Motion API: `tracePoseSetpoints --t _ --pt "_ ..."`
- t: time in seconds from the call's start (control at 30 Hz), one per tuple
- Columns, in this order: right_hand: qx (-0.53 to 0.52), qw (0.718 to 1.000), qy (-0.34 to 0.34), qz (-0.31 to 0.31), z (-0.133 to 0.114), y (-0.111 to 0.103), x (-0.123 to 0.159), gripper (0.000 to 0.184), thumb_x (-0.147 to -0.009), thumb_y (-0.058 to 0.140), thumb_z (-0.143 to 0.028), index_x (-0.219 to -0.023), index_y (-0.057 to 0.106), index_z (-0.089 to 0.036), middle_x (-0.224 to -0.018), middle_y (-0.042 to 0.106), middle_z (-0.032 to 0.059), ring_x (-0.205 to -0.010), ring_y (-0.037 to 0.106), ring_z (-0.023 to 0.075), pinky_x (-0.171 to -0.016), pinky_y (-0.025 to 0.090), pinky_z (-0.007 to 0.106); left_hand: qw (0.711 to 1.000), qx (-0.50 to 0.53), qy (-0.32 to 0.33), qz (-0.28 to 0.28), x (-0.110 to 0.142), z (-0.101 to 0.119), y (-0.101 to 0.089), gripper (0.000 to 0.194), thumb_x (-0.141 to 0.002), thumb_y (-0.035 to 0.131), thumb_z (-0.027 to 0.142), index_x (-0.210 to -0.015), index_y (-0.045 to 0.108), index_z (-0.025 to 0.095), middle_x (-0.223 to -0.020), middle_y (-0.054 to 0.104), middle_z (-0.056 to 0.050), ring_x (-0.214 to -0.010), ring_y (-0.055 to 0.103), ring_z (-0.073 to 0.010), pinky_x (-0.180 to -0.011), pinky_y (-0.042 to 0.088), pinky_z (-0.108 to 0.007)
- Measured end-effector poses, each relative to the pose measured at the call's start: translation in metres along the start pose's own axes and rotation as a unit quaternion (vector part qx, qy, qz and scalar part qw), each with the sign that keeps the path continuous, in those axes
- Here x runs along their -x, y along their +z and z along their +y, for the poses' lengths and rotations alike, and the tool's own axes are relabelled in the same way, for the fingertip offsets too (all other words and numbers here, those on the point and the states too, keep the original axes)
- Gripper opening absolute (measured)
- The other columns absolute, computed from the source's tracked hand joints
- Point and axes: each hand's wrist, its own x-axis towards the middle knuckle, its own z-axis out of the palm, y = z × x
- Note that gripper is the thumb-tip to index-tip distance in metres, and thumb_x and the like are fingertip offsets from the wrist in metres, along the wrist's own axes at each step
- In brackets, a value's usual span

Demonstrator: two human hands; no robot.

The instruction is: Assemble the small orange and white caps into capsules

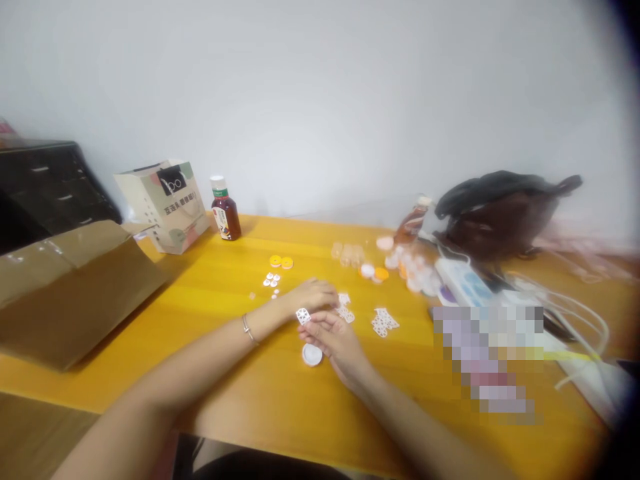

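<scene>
My right hand [336, 339] pinches a small white perforated square piece [303, 316] between thumb and fingers. Behind it, my left hand [314, 296] reaches across to the right, its blurred fingertips beside a small pile of white openwork pieces [345, 311]; whether they grip anything is unclear. Just below my right hand's fingers, a round white lid-like disc [313, 355] lies on the table. Another cluster of white openwork pieces [385, 322] is farther right. Left of my hands lie several small white discs [271, 280] and two yellow rings [281, 262].
A cardboard box [75, 293] occupies the left of the wooden table [240, 393]. Behind stand a paper bag [175, 207] and a dark bottle [226, 212]. At right are loose caps [415, 270], another bottle [413, 220], a power strip [463, 283] with cables and a dark bag [500, 220].
</scene>
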Motion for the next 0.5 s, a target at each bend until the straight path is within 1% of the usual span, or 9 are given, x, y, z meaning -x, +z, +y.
tracePoseSetpoints --t 0.17,0.33,0.43,0.5 --pt "0.004 1.000 0.002 0.001 -0.002 0.000 0.001 0.022 -0.059 0.075 -0.026 -0.071 0.061 -0.015 -0.069 0.069 0.0025 -0.061 0.063 0.0109 -0.065 0.049 0.024 0.998 0.018 -0.048 0.021 -0.007 0.003 0.005 0.018 -0.081 0.051 0.033 -0.080 0.060 0.018 -0.085 0.060 -0.004 -0.084 0.050 -0.0170 -0.073 0.028 -0.029" --pt "0.000 1.000 0.004 0.002 -0.001 0.000 0.001 0.021 -0.059 0.074 -0.024 -0.072 0.060 -0.015 -0.069 0.070 0.0024 -0.061 0.063 0.0101 -0.065 0.048 0.022 0.996 0.052 -0.066 0.041 -0.012 0.005 0.010 0.012 -0.078 0.054 0.026 -0.074 0.060 0.017 -0.077 0.060 -0.002 -0.079 0.051 -0.0160 -0.075 0.029 -0.030" --pt "-0.011 1.000 0.004 -0.001 -0.001 0.000 0.001 0.021 -0.059 0.075 -0.024 -0.071 0.060 -0.015 -0.069 0.070 0.0024 -0.061 0.063 0.0102 -0.064 0.049 0.022 0.990 0.088 -0.086 0.067 -0.011 0.006 0.008 0.010 -0.076 0.056 0.026 -0.077 0.060 0.017 -0.077 0.060 -0.002 -0.078 0.052 -0.0156 -0.076 0.032 -0.030" --pt "-0.017 1.000 0.000 -0.001 -0.001 0.000 0.001 0.022 -0.059 0.075 -0.024 -0.071 0.059 -0.015 -0.069 0.070 0.0024 -0.061 0.064 0.0110 -0.065 0.049 0.023 0.985 0.111 -0.098 0.088 -0.010 0.007 0.004 0.014 -0.077 0.056 0.027 -0.085 0.059 0.016 -0.082 0.061 -0.003 -0.080 0.053 -0.0151 -0.076 0.035 -0.028"
